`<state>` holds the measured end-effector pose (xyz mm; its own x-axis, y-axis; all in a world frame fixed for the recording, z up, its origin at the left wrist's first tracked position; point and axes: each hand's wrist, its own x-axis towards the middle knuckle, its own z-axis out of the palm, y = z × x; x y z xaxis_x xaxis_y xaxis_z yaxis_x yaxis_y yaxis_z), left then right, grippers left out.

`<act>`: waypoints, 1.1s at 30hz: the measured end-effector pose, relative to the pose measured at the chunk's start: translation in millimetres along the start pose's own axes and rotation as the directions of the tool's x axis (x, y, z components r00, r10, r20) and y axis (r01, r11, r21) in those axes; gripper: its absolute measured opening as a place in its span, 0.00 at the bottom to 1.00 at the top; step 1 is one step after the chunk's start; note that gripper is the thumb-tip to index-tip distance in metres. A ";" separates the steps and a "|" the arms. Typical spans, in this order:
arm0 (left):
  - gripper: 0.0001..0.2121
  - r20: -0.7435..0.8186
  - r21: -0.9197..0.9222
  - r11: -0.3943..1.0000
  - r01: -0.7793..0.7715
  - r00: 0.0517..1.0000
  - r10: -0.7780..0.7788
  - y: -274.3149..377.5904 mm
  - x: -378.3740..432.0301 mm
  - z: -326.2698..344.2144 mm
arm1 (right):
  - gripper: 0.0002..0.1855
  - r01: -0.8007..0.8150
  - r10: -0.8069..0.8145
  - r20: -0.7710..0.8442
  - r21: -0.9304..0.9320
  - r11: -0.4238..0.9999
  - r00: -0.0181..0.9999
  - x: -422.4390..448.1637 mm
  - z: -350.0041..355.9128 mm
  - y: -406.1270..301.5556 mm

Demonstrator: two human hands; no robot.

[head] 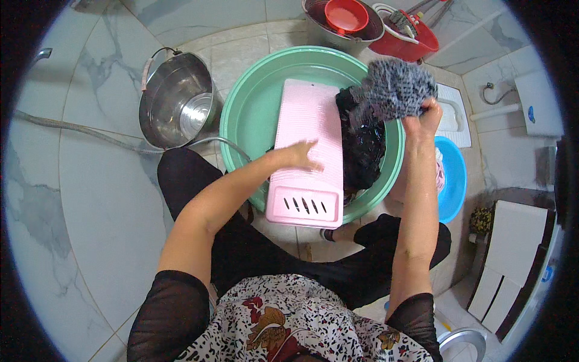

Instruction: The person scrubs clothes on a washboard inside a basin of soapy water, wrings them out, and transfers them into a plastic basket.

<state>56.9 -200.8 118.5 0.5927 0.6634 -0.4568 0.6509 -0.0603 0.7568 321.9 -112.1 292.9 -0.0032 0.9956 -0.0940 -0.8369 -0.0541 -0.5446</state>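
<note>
A pink plastic washboard (312,122) lies across a large round green basin (249,86), its slotted near end over the front rim. My left hand (301,156) is over the ribbed face of the board, fingers apart and holding nothing; whether it touches the ribs I cannot tell. Raised above the basin's right side, my right hand (425,118) grips a bunched black-and-white cloth (398,88), slightly blurred. Dark wet fabric (362,154) fills the basin to the right of the board. It cannot be told whether the cloth is joined to that fabric.
An open steel bucket (176,99) stands left of the basin, a hose (86,131) running past it into the basin. Behind are another metal bucket (316,38) with a red dipper (346,16) and a red bucket (402,47). To the right sit a blue basin (452,181) and a squat toilet (452,113).
</note>
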 end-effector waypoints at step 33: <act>0.32 -0.419 0.156 0.900 0.407 0.852 -0.313 -197.8 64.0 10.9 | 0.30 0.241 0.267 0.068 -0.678 -0.695 0.961 -67.7 -128.2 238.5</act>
<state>-28.8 -154.6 -65.5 0.1029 0.8969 -0.4301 0.9009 0.0993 0.4226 192.7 -202.3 62.5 -0.2640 0.9477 -0.1797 0.9516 0.2254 -0.2090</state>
